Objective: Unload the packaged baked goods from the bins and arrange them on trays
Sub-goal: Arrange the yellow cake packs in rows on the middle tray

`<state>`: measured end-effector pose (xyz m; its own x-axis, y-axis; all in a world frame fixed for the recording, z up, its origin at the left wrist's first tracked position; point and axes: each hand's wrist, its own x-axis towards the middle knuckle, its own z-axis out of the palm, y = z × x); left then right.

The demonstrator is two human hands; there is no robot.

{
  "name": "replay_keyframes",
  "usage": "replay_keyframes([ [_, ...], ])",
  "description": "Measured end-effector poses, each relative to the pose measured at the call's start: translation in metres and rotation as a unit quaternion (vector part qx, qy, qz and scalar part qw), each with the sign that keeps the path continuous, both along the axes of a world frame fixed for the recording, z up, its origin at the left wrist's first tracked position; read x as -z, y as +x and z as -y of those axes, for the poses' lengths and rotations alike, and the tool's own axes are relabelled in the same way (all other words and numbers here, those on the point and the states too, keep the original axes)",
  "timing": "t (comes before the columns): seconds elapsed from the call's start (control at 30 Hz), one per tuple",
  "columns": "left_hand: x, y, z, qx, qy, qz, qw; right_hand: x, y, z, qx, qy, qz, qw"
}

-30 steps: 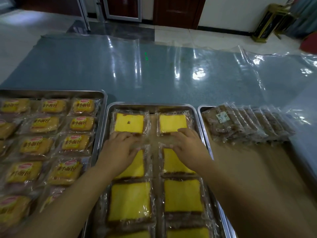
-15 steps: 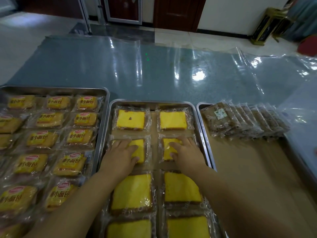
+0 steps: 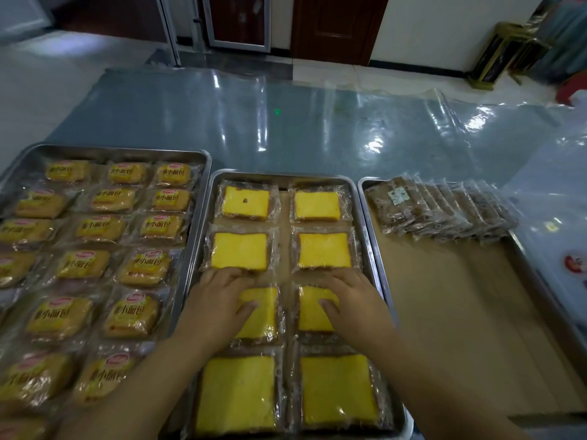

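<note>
The middle steel tray [image 3: 366,223] holds two columns of clear-wrapped yellow cake slices, several rows deep. My left hand [image 3: 216,306] lies flat, palm down, on the third-row slice of the left column [image 3: 262,315]. My right hand [image 3: 352,303] lies flat on the third-row slice of the right column [image 3: 309,309]. On both hands the fingers are spread and reach up to the lower edges of the second-row slices [image 3: 239,250]. Neither hand grips a packet.
A left steel tray [image 3: 205,185] is filled with small bread packets with yellow labels [image 3: 95,227]. A right tray [image 3: 370,204] has a brown liner [image 3: 460,312] and a row of brown packets [image 3: 438,211] leaning at its far end. Glossy plastic sheeting [image 3: 286,122] covers the table beyond.
Both hands have slid toward me, from the gap below the first row, over the second row, onto the third row. The second-row slices now lie uncovered.
</note>
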<state>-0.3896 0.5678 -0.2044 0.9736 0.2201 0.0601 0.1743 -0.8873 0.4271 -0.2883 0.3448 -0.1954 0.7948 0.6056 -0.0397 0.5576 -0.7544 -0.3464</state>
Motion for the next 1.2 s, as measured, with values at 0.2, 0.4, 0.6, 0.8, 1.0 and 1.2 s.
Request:
replay_keyframes([
  [0.2,0.016,-0.024,0.010,0.013,0.046,-0.123,0.991,0.013,-0.017,0.008,-0.016,-0.097,-0.030,0.995],
  [0.4,0.015,-0.022,0.006,0.012,0.029,-0.121,0.992,0.015,-0.012,0.004,-0.013,-0.095,-0.029,0.995],
  [0.6,0.009,-0.038,0.020,-0.025,0.003,-0.087,0.996,0.007,-0.024,0.015,-0.009,-0.042,-0.009,0.999],
  [0.8,0.006,-0.071,0.044,-0.023,0.029,-0.091,0.995,0.002,-0.053,0.044,-0.035,0.007,0.010,0.999],
  [1.0,0.014,-0.092,0.057,0.006,0.052,-0.133,0.990,0.012,-0.082,0.056,-0.051,-0.046,-0.026,0.997],
  [1.2,0.018,-0.097,0.052,0.015,0.046,-0.140,0.989,0.014,-0.093,0.054,-0.036,-0.068,-0.047,0.996],
])
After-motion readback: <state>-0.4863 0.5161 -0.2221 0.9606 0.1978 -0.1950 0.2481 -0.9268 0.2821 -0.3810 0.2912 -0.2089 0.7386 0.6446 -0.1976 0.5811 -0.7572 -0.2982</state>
